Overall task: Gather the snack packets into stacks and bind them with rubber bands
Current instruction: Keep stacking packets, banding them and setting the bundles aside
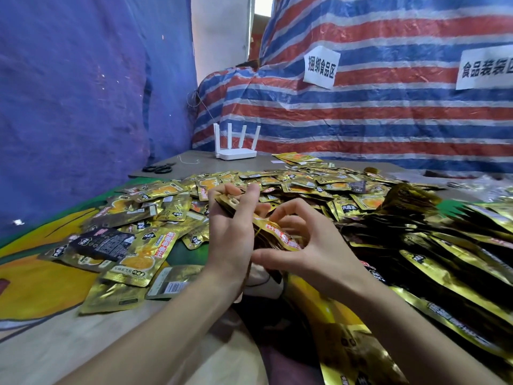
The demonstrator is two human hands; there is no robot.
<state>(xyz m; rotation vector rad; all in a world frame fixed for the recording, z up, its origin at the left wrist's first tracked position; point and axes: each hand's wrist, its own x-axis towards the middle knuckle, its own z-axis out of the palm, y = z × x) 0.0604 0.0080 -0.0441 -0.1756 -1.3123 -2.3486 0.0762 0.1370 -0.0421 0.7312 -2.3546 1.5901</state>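
Between left hand [233,234] and right hand [319,259] fingers [288,209] lies the packet stack [277,236].

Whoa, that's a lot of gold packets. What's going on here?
A person is bundling snack packets. The left hand grips a stack held up in front of them, and the right hand curls its fingers over the stack's upper edge. Whether a rubber band is on it yet is too hard to tell. Loose packets lie spread out ahead, and rows of gathered packets are piled to the right.
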